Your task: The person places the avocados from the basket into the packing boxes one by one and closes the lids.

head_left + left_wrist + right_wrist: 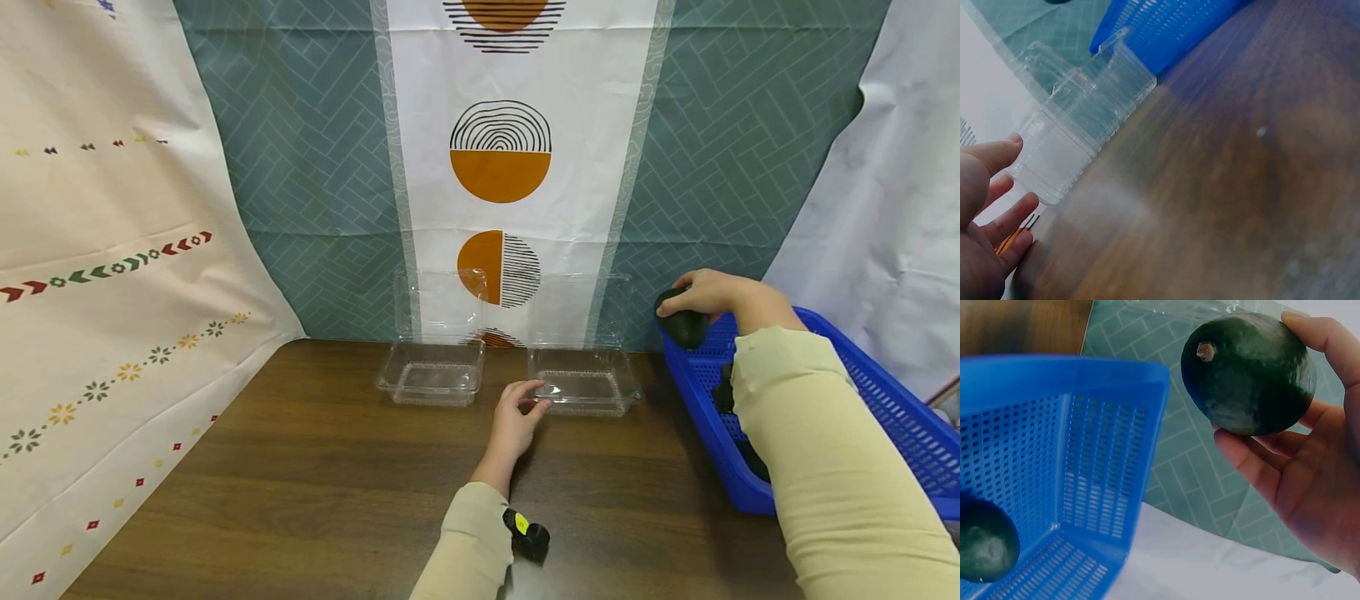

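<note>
My right hand (712,296) grips a dark green avocado (1247,375) between thumb and fingers, above the far left corner of a blue plastic basket (693,417). In the right wrist view, the brown stem end of the avocado faces the camera. By the front left corner of the right-hand clear plastic container (585,404) is my left hand (517,421), its thumb and fingers spread apart. Whether its fingertips touch that container cannot be told. Another avocado (985,540) lies inside the basket, which my right sleeve partly covers in the head view.
A second clear container (435,375) stands left of the first on the brown wooden table (337,483); both lids are raised at the back. Patterned cloth (300,167) hangs behind the table. A black device (528,537) sits at my left wrist.
</note>
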A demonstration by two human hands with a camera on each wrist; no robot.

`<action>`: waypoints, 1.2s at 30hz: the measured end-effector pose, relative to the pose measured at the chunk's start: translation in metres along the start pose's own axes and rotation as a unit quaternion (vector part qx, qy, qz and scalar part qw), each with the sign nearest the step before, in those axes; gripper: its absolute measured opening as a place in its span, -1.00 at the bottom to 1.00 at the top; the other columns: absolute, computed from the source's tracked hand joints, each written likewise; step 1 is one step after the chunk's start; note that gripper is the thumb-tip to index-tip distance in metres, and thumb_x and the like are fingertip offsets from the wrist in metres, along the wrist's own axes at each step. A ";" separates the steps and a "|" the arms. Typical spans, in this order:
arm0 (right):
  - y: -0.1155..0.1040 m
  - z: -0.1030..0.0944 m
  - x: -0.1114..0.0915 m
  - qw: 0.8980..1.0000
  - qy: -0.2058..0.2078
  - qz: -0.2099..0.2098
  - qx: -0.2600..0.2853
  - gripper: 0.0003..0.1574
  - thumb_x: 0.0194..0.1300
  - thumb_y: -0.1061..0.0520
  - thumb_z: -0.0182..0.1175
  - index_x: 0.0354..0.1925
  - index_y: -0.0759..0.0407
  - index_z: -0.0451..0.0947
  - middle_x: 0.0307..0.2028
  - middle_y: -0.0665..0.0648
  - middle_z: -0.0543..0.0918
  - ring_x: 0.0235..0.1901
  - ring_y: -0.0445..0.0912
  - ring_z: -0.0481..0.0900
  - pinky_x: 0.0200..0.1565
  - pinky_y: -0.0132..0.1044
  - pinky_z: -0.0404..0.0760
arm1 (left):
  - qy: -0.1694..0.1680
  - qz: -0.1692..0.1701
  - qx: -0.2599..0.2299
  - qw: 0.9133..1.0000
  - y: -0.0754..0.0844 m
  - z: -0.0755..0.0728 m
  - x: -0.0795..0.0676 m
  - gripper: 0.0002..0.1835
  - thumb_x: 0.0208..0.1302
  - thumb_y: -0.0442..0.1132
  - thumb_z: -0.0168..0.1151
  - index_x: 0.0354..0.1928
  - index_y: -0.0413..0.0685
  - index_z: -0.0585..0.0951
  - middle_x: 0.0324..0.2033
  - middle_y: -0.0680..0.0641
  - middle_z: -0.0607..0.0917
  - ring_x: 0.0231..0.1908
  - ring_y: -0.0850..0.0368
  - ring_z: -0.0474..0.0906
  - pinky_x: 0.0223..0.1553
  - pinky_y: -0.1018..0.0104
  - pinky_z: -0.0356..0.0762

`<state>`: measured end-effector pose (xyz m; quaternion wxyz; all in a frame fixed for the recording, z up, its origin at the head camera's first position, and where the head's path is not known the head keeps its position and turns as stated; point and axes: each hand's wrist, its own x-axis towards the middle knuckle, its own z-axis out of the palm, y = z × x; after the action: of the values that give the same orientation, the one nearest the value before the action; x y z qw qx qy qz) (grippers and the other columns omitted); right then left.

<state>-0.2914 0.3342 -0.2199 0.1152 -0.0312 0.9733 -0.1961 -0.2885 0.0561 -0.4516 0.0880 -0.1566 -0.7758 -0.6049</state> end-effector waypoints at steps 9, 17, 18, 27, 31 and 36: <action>-0.010 0.007 0.009 1.000 0.001 -0.004 0.008 -0.03 0.23 -0.13 0.14 0.25 0.57 0.06 0.08 0.58 0.22 -0.07 0.27 0.42 -0.21 -0.04 0.56 | -0.002 0.003 0.004 1.000 0.002 -0.001 -0.001 -0.64 0.16 -0.26 0.28 0.03 -0.14 0.57 0.02 -0.07 0.48 -0.16 0.06 0.55 -0.14 0.29 0.50; -0.018 0.011 0.014 1.000 0.000 -0.011 0.003 -0.05 0.24 -0.12 0.14 0.26 0.55 0.07 0.07 0.56 0.25 -0.09 0.25 0.43 -0.22 -0.05 0.56 | 0.000 0.004 0.006 1.000 0.003 -0.001 -0.002 -0.64 0.16 -0.27 0.28 0.02 -0.16 0.57 0.02 -0.08 0.49 -0.17 0.04 0.55 -0.13 0.30 0.50; -0.019 0.012 0.014 1.000 0.000 -0.011 0.003 -0.05 0.23 -0.12 0.14 0.26 0.55 0.07 0.08 0.56 0.24 -0.09 0.25 0.43 -0.22 -0.06 0.56 | 0.001 0.005 0.005 1.000 0.003 -0.001 -0.002 -0.64 0.16 -0.28 0.28 0.02 -0.16 0.57 0.02 -0.08 0.49 -0.17 0.04 0.55 -0.14 0.30 0.50; -0.029 0.016 0.017 1.000 0.001 -0.019 0.002 -0.05 0.24 -0.12 0.14 0.26 0.55 0.06 0.07 0.56 0.25 -0.10 0.26 0.43 -0.23 -0.06 0.57 | 0.003 0.005 0.001 1.000 0.003 -0.001 -0.001 -0.64 0.15 -0.29 0.29 0.02 -0.16 0.57 0.00 -0.06 0.49 -0.17 0.04 0.56 -0.12 0.30 0.49; -0.034 0.017 0.018 1.000 -0.002 -0.020 0.006 -0.06 0.24 -0.10 0.13 0.27 0.55 0.06 0.07 0.55 0.26 -0.08 0.26 0.43 -0.22 -0.05 0.57 | 0.005 0.012 0.001 1.000 0.003 -0.001 -0.002 -0.65 0.15 -0.31 0.29 0.01 -0.18 0.58 -0.01 -0.08 0.50 -0.19 0.02 0.56 -0.13 0.28 0.50; -0.039 0.019 0.018 1.000 -0.007 -0.020 0.016 -0.05 0.23 -0.11 0.14 0.27 0.54 0.05 0.06 0.54 0.27 -0.08 0.25 0.43 -0.20 -0.04 0.56 | 0.003 0.004 0.001 1.000 0.003 -0.001 -0.002 -0.64 0.15 -0.29 0.29 0.02 -0.16 0.57 0.01 -0.07 0.50 -0.17 0.03 0.55 -0.12 0.29 0.49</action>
<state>-0.3041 0.2889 -0.2254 0.1182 -0.0496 0.9685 -0.2137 -0.2858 0.0554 -0.4492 0.0930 -0.1581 -0.7754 -0.6042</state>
